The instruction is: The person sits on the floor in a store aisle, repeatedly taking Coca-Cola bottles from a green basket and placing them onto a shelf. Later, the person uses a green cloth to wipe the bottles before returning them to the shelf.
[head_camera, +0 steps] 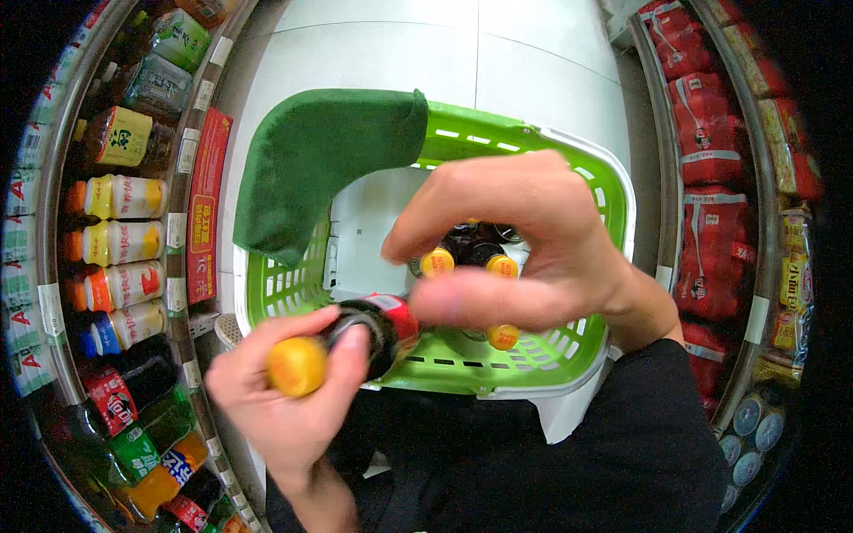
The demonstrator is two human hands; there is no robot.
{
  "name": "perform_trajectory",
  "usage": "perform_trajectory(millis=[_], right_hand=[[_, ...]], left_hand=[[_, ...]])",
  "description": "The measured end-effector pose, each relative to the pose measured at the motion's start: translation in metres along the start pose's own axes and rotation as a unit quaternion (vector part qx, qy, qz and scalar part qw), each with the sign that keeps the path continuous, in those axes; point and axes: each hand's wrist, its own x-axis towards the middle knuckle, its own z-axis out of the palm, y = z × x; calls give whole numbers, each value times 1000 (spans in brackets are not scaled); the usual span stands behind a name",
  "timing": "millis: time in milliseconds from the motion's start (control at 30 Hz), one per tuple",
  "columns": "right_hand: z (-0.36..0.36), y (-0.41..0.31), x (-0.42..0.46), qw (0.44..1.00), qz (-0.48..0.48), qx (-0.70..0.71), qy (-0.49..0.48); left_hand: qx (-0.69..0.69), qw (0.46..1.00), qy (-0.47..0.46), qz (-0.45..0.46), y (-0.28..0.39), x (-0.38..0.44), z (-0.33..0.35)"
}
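Note:
My left hand point(293, 426) grips a dark soda bottle point(383, 330) by its neck and shoulder. The bottle has a yellow cap and a red label, and tilts with its cap towards me at the basket's near left side. Above the basket, my right hand point(560, 220) is blurred, its thumb and fingers spread apart. Its thumb tip overlaps the bottle's label in view; contact is unclear. Below that hand, several dark bottles with yellow caps point(503, 336) stand in the green plastic basket point(460, 380), partly hidden. A green cloth point(326, 140) drapes over the basket's far left corner.
Shelves on the left hold white-and-yellow drink bottles point(133, 243) and large soda bottles point(120, 406). On the right are red shrink-wrapped packs point(713, 246), yellow food packets point(792, 283) and several cans point(748, 416). Pale floor tiles point(426, 46) lie beyond the basket.

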Motion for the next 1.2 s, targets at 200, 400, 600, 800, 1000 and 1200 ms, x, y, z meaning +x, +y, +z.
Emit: perform_trajectory(millis=[200, 400, 600, 800, 1000, 1200], right_hand=[[47, -5, -18, 941, 152, 188, -236], [66, 1, -23, 720, 369, 488, -326], [73, 8, -40, 421, 425, 715, -362], [106, -2, -42, 398, 434, 684, -430], [158, -75, 7, 739, 401, 293, -456], [222, -108, 25, 891, 196, 119, -391]], left_hand=[[-387, 895, 221, -4, 15, 14, -13], [-404, 891, 149, -143, -32, 17, -22], [-518, 850, -7, -100, -40, -32, -13], [-599, 786, 10, -154, -45, -74, -16], [-364, 898, 215, -127, -46, -110, -94], [-68, 950, 304, 28, -20, -148, -152]])
